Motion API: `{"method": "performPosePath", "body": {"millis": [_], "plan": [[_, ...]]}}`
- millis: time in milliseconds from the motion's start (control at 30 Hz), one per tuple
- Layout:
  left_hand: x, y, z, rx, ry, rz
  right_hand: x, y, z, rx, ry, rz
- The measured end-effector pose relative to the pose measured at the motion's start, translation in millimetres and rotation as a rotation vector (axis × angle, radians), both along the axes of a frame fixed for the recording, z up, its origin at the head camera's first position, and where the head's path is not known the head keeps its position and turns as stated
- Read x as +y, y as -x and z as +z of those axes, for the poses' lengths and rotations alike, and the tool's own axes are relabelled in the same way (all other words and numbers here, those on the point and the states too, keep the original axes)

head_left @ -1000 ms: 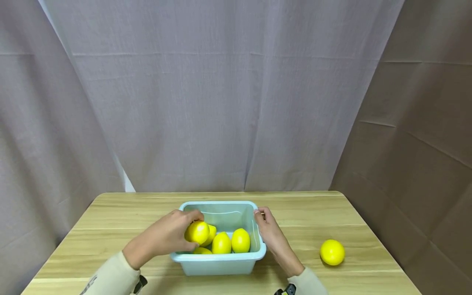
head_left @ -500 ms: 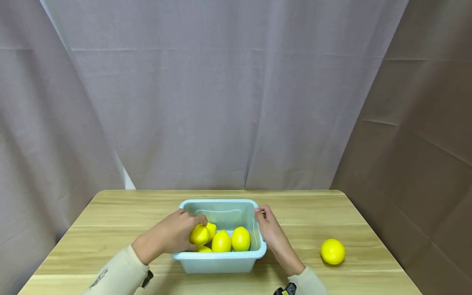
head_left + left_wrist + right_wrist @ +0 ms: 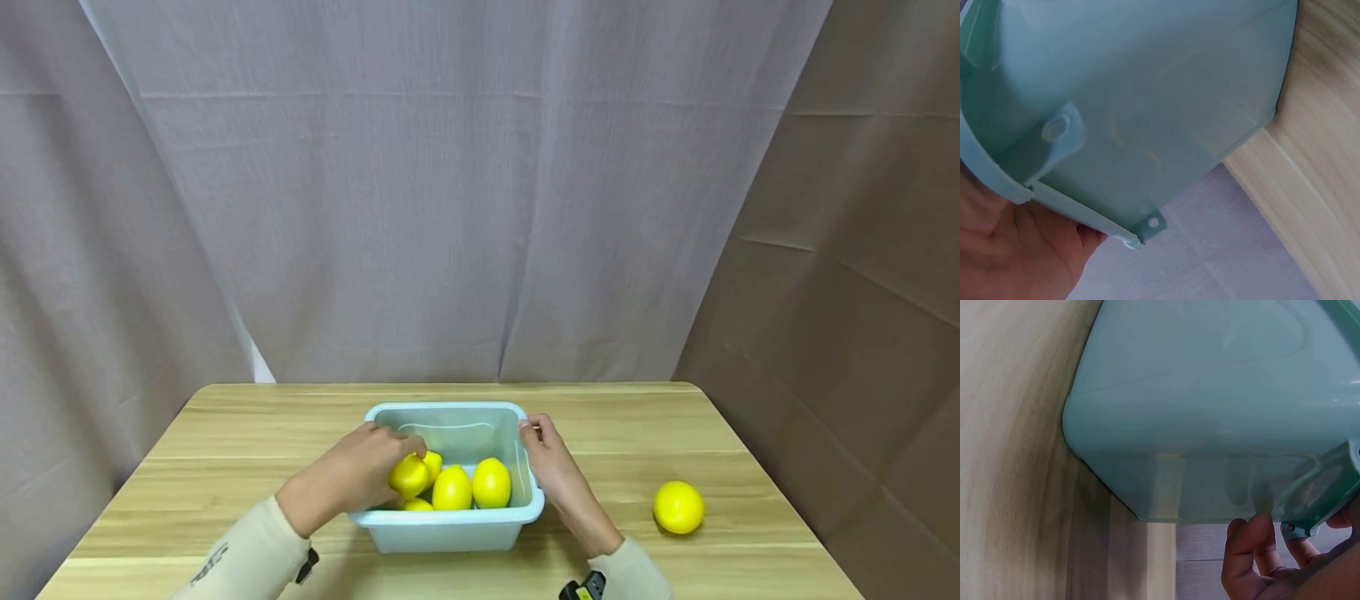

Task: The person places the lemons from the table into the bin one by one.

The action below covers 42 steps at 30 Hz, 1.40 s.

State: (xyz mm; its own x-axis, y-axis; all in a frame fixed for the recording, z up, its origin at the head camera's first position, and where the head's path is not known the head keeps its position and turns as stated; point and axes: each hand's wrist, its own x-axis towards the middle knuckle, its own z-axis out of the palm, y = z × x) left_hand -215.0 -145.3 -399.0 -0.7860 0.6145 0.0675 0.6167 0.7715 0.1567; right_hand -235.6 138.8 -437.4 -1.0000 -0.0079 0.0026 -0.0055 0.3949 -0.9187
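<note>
A light blue-green plastic basin [image 3: 446,533] stands on the table with several yellow lemons inside. My left hand [image 3: 356,471] reaches over its left rim, fingers curled round a lemon [image 3: 408,476] low among the others. Some fingertips are hidden in the basin. In the left wrist view, the hand [image 3: 1022,256] shows beyond the rim and its lemon is out of sight. My right hand [image 3: 555,471] grips the basin's right rim, thumb on the inner side. From the right wrist, the curled fingers [image 3: 1250,547] show under the rim. One more lemon [image 3: 678,507] lies on the table at the right.
The wooden table [image 3: 262,433] has rounded far corners. Grey curtains [image 3: 405,208] hang behind it and to the left, and a brown cloth [image 3: 847,275] hangs on the right. Inside the basin, two lemons [image 3: 452,488] lie side by side towards the right.
My left hand has gone lower and slightly right into the basin, taking its lemon down among the others. My right hand keeps its grip on the rim. The view has tilted slightly.
</note>
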Motion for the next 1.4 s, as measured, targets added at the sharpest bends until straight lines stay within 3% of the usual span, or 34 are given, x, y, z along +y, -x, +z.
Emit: {"method": "performPosePath", "body": {"millis": [300, 467, 667, 933, 1133, 1400], "plan": [[0.9, -1.0, -0.2, 0.040, 0.006, -0.091, 1, -2.6, 0.6, -0.002, -0.004, 0.002], [5.3, 0.9, 1.2, 0.027, 0.034, -0.089, 1, -3.9, 1.8, -0.003, 0.007, 0.000], [7.9, 5.3, -2.7, -0.033, 0.006, -0.076, -2, -6.5, 1.1, 0.011, -0.002, -0.009], [7.6, 7.5, -0.9, -0.117, -0.073, -0.165, -5, -5.9, 3.0, 0.020, -0.011, -0.006], [6.4, 4.3, 3.0, -0.209, -0.091, -0.177, -4, -5.2, 2.5, 0.024, -0.022, -0.010], [3.4, -0.4, 5.9, -0.198, -0.076, -0.200, -3, -7.7, -1.3, 0.025, -0.013, -0.010]]}}
